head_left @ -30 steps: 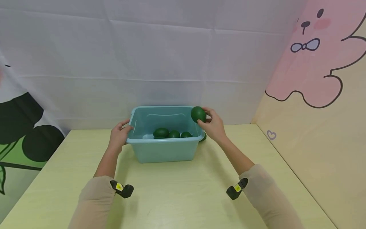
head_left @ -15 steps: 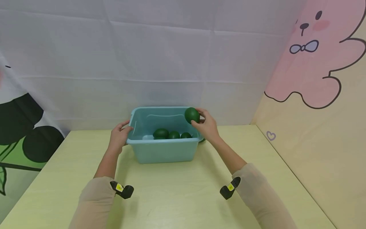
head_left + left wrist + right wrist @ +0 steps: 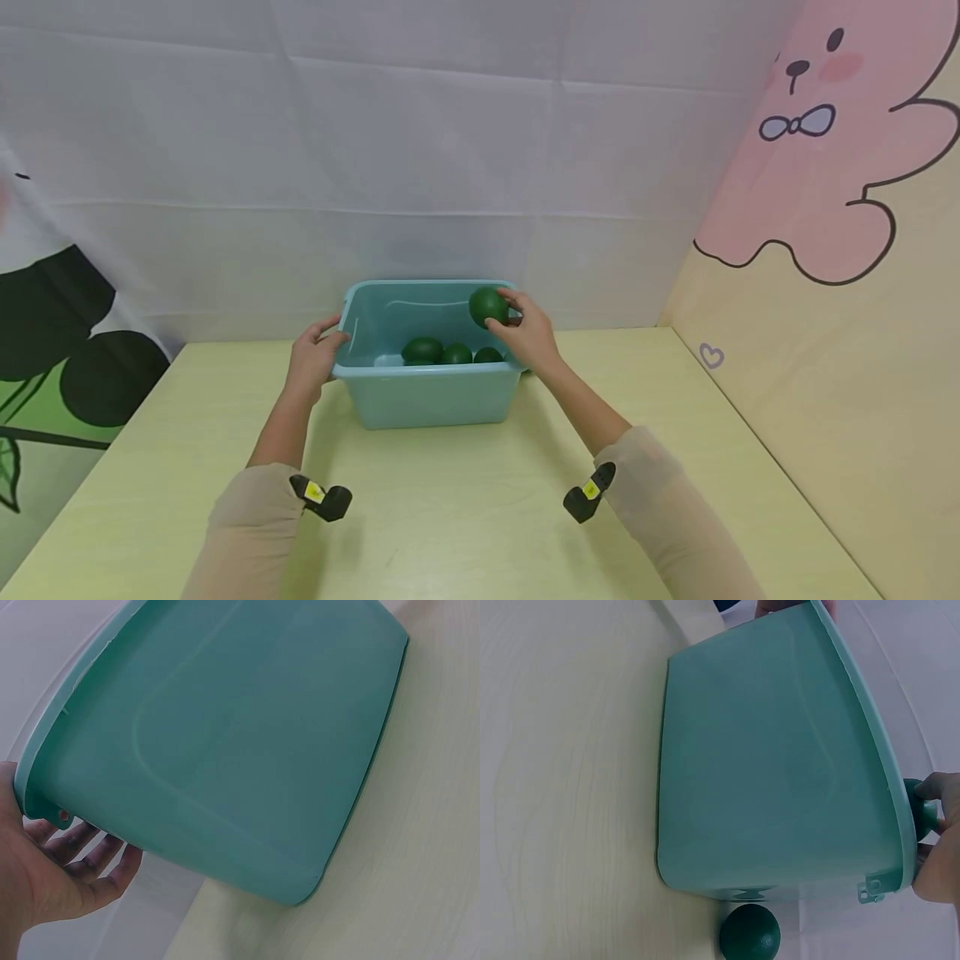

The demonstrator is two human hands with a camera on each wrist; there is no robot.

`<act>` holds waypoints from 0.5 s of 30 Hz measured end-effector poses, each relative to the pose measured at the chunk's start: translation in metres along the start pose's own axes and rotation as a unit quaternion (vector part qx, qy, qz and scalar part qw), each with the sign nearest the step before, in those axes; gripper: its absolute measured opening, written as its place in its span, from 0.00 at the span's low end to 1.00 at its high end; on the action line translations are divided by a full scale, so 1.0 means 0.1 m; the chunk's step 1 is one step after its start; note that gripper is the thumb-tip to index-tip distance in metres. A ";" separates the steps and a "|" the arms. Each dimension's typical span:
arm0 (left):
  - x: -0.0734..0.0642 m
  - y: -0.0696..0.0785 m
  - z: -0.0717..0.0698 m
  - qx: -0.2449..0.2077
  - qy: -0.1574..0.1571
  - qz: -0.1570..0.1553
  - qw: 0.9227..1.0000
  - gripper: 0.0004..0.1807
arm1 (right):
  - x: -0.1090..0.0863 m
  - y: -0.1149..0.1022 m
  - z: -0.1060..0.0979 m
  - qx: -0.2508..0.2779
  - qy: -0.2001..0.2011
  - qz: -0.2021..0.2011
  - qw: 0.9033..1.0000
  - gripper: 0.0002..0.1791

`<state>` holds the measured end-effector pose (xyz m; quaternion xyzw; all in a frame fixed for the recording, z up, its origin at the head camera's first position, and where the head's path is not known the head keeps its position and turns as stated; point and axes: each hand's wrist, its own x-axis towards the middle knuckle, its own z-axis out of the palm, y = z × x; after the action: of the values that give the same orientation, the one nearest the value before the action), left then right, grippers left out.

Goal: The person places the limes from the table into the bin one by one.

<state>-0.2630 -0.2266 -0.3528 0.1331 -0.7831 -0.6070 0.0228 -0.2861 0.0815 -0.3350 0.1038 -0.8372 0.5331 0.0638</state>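
A light teal plastic bin (image 3: 431,398) stands on the table, with several dark green avocados (image 3: 422,350) on its floor. My left hand (image 3: 311,358) grips its left rim, thumb over the edge and fingers around the outside. Above the right part of the opening, my right hand (image 3: 528,335) pinches another avocado (image 3: 488,307) between thumb and fingers. In the right wrist view this held avocado (image 3: 922,810) shows partly behind the bin's rim. One more avocado (image 3: 750,934) lies on the table beside the bin's right wall, mostly hidden in the head view.
The pale wooden table (image 3: 427,517) reaches back to a white cloth wall (image 3: 420,167) close behind the bin. On the right stands a cream panel (image 3: 825,400) with a pink bear drawing. Each sleeve carries a small black camera (image 3: 321,497).
My right hand has moved left with the avocado, from over the right rim to above the bin's opening. The left hand keeps its hold on the rim.
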 end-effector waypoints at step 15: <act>0.01 0.00 0.01 0.003 0.001 0.001 1.000 0.31 | -0.01 0.01 -0.13 0.006 0.026 -0.010 1.000 0.20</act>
<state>-0.2641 -0.2260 -0.3530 0.1332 -0.7853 -0.6041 0.0241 -0.2855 0.0941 -0.3305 0.0991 -0.8310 0.5399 0.0903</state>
